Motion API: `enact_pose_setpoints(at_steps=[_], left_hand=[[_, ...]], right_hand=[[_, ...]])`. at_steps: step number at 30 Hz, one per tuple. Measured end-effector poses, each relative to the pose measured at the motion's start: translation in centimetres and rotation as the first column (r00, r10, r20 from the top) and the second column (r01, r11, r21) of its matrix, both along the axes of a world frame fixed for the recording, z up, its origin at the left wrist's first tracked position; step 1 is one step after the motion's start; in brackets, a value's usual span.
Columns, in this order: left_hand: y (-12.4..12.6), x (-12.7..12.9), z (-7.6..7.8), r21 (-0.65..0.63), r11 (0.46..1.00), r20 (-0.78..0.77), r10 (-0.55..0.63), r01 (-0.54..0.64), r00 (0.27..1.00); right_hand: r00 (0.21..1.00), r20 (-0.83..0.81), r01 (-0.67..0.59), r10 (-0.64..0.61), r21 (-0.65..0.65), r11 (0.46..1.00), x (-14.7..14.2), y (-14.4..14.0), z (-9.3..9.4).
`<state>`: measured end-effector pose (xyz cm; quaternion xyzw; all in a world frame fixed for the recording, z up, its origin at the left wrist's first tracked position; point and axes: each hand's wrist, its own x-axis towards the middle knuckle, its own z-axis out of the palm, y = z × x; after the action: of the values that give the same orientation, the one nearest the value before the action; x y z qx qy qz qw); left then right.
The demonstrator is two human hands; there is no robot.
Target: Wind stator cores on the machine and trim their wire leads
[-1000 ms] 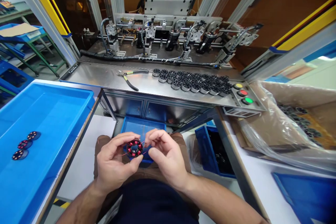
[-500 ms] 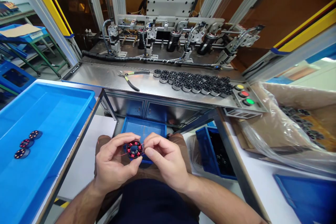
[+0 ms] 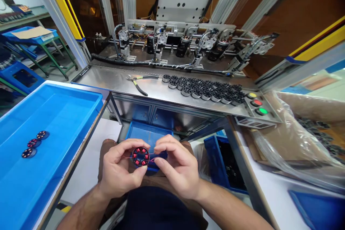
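My left hand [image 3: 120, 170] grips a small round black stator with red wire coils [image 3: 140, 156], held over my lap. My right hand [image 3: 176, 167] pinches thin red wire ends at the stator's right side, fingertips touching it. Three similar wound stators [image 3: 32, 143] lie in a row in the big blue tray [image 3: 67, 115] on my left. Several unwound black stators [image 3: 205, 89] sit in rows on the steel shelf [image 3: 113, 79] ahead.
Pliers [image 3: 138, 82] lie on the steel shelf left of the black stators. Yellow, red and green buttons [image 3: 257, 102] sit at its right end. A small blue bin [image 3: 147, 134] is beneath my hands, another blue bin [image 3: 215, 158] to the right, a plastic-lined cardboard box [image 3: 309, 129] beyond.
My hands have stayed together on the stator, turning it slightly; the right fingers shifted along the wire ends. The camera view tilted a little, nothing else moved.
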<state>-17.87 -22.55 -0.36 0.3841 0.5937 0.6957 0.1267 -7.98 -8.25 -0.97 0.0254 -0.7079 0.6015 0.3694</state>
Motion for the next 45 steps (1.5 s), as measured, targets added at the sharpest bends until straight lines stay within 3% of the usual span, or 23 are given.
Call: enact_pose_setpoints(at_steps=[5, 12, 16, 20, 24, 28, 31, 35, 40, 45], left_hand=[[-0.2, 0.1, 0.1, 0.0, 1.0, -0.013, 0.024, -0.024, 1.0], [0.2, 0.4, 0.0, 0.01, 0.994, -0.08, 0.106, -0.106, 0.991], [0.3, 0.4, 0.7, 0.016, 0.999, 0.018, 0.051, -0.051, 0.999], [0.0, 0.4, 1.0, -0.001, 0.997, 0.25, -0.07, 0.072, 0.966], [0.1, 0.5, 0.9, 0.007, 0.986, 0.396, -0.158, 0.169, 0.905], [0.4, 0.7, 0.8, 0.021, 0.976, 0.468, -0.202, 0.217, 0.861], [0.4, 0.7, 0.8, 0.015, 0.969, 0.515, -0.217, 0.245, 0.829], [0.5, 0.7, 0.9, 0.027, 0.973, 0.516, -0.21, 0.229, 0.83], [0.9, 1.1, 0.9, 0.082, 0.995, 0.268, -0.085, 0.065, 0.96], [1.2, 1.6, 0.8, 0.156, 0.986, 0.055, 0.055, -0.063, 0.997]], right_hand=[[0.998, -0.021, 0.052, -0.051, 0.061, 0.997, 0.1, -0.4, 0.4], [0.982, -0.18, 0.093, -0.064, 0.158, 0.983, 0.3, -1.6, 0.4], [0.984, -0.177, 0.057, -0.029, 0.155, 0.986, 0.2, -0.5, 0.1], [0.988, -0.116, -0.08, 0.105, 0.2, 0.976, -0.4, 1.6, 0.5], [0.942, -0.084, -0.288, 0.325, 0.295, 0.911, -1.5, 3.1, 2.0], [0.922, -0.115, -0.306, 0.369, 0.364, 0.88, -2.1, 3.3, 2.8], [0.949, -0.164, -0.183, 0.268, 0.406, 0.895, -1.7, 2.9, 2.7], [0.961, -0.275, 0.103, 0.034, 0.466, 0.879, -0.2, 1.9, 1.9], [0.939, -0.302, 0.29, -0.163, 0.443, 0.848, 0.8, 0.6, 1.2], [0.922, -0.279, 0.345, -0.268, 0.282, 0.895, 0.4, -1.2, 1.3]])
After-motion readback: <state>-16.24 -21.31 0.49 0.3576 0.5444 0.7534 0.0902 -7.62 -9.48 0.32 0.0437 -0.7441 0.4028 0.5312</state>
